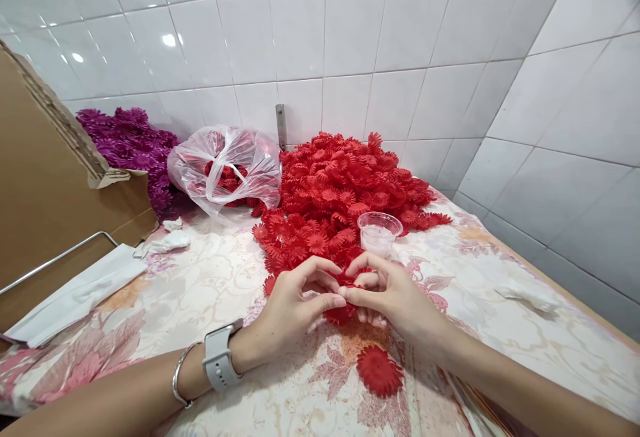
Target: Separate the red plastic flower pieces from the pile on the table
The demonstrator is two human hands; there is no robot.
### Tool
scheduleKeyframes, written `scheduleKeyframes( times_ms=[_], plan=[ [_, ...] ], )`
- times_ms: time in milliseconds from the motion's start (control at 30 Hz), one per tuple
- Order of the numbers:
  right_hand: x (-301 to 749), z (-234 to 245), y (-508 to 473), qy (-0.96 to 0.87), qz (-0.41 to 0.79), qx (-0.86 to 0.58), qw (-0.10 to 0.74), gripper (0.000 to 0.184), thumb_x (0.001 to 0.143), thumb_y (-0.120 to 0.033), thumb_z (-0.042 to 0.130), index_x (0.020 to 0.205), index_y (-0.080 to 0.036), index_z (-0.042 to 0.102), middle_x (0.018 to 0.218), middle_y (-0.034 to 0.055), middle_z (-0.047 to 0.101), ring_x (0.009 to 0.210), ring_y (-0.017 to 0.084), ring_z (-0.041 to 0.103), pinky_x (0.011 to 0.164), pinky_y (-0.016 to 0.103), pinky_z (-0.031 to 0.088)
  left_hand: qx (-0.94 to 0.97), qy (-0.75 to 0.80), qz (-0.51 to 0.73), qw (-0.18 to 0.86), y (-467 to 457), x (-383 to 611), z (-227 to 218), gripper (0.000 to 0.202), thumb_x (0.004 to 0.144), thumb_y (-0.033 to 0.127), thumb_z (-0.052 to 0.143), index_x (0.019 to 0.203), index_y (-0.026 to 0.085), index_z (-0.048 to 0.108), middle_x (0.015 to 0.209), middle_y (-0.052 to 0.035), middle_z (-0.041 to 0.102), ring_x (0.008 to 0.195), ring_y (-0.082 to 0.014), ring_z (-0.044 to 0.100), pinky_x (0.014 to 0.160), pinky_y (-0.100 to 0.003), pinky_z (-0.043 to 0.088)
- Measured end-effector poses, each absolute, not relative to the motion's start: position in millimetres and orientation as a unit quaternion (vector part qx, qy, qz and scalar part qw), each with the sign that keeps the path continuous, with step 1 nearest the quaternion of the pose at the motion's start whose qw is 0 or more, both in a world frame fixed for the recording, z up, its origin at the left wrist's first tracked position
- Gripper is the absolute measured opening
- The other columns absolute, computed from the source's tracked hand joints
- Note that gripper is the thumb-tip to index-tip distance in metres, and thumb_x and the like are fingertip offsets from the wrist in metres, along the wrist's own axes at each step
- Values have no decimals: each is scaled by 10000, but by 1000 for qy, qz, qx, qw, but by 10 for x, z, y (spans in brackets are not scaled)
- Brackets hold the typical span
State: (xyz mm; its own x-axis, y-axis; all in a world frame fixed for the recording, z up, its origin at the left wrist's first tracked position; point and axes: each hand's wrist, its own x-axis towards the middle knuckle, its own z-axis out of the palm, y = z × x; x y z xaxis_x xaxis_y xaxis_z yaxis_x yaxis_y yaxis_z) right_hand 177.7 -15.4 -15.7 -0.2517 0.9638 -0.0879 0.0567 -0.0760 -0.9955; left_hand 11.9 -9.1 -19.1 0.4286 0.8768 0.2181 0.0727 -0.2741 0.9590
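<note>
My left hand (297, 304) and my right hand (393, 297) meet over the table, thumb tips touching and fingers curled inward. Between them is a red artificial flower (341, 316), its petals showing under the thumbs; the fingers cover most of it. Just below my right hand, one flat red fabric flower (379, 371) lies alone on the cloth. Beyond my fingers rises a large heap of red artificial flowers (345, 190). A small clear plastic cup (380, 234) with whitish contents stands against the heap's right front side.
A knotted clear plastic bag (225, 170) with red flowers sits left of the heap, with purple flowers (130, 147) behind. A cardboard box (55, 177) borders the left. Crumpled white tissue (167, 242) lies on the floral tablecloth (215, 290). Tiled walls (350, 37) close off the back and right.
</note>
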Motion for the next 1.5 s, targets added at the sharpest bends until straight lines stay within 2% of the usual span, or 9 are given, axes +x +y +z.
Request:
scheduleKeyframes(
  times_ms=[267, 567, 700, 767, 900, 1033, 1167, 1300, 1500],
  plan=[
    [1812, -151, -139, -552, 633, -360, 406, 455, 712, -384, 671, 1053, -216, 423, 634, -40, 623, 576, 130, 599, 592, 261, 441, 603, 317, 413, 604, -67, 121, -163, 221, 753, 234, 623, 927, 197, 492, 766, 14, 563, 694, -113, 550, 652, -250, 430],
    [1797, -192, -138, -529, 614, -368, 456, 395, 767, -377, 627, 1098, -225, 472, 663, -40, 572, 670, 127, 559, 667, 266, 398, 459, 334, 427, 704, -43, 150, -64, 235, 661, 175, 657, 795, 194, 463, 692, 38, 509, 632, -92, 522, 615, -227, 391],
    [1797, -210, -129, -511, 585, -398, 488, 346, 763, -382, 619, 1059, -247, 502, 761, -19, 573, 740, 143, 549, 687, 274, 391, 534, 334, 441, 639, -58, 121, -99, 145, 757, 224, 568, 824, 205, 440, 720, 37, 480, 642, -92, 491, 618, -229, 383],
    [1824, -209, -99, -504, 554, -420, 513, 308, 753, -385, 618, 1011, -250, 521, 785, -16, 565, 751, 145, 538, 689, 276, 388, 605, 362, 456, 543, -51, 91, -123, 78, 830, 240, 473, 893, 220, 433, 795, 24, 478, 660, -99, 483, 644, -246, 392],
    [1880, -178, -46, -504, 530, -436, 524, 339, 714, -375, 643, 999, -245, 512, 723, -29, 560, 708, 141, 543, 685, 282, 400, 717, 431, 434, 335, -31, 52, -123, 225, 844, 183, 432, 1061, 241, 427, 885, 1, 470, 723, -122, 480, 690, -263, 394],
    [1869, -161, -62, -505, 540, -455, 496, 374, 647, -372, 691, 940, -221, 515, 735, -14, 605, 655, 148, 570, 605, 277, 420, 794, 418, 373, 235, -59, 68, -81, 138, 811, 180, 501, 933, 218, 553, 957, -31, 484, 873, -164, 495, 774, -282, 393],
    [1830, -185, -103, -506, 521, -494, 477, 363, 623, -325, 718, 902, -217, 513, 604, -43, 588, 561, 139, 557, 513, 248, 384, 804, 397, 353, 266, -108, 93, -69, 86, 820, 258, 527, 844, 208, 592, 855, -24, 570, 794, -165, 525, 714, -269, 411],
    [1782, -214, -130, -505, 545, -466, 481, 326, 625, -277, 717, 826, -212, 469, 635, -45, 609, 599, 133, 569, 586, 256, 407, 788, 401, 345, 315, -120, 112, -86, 117, 803, 303, 564, 832, 208, 626, 824, -9, 629, 740, -153, 552, 679, -250, 413],
    [1729, -193, -170, -509, 553, -454, 479, 350, 626, -297, 733, 798, -214, 439, 638, -69, 527, 562, 95, 495, 519, 214, 363, 764, 397, 348, 371, -103, 126, -111, 120, 765, 305, 613, 787, 187, 628, 753, 7, 643, 679, -137, 560, 618, -224, 409]
  ],
)
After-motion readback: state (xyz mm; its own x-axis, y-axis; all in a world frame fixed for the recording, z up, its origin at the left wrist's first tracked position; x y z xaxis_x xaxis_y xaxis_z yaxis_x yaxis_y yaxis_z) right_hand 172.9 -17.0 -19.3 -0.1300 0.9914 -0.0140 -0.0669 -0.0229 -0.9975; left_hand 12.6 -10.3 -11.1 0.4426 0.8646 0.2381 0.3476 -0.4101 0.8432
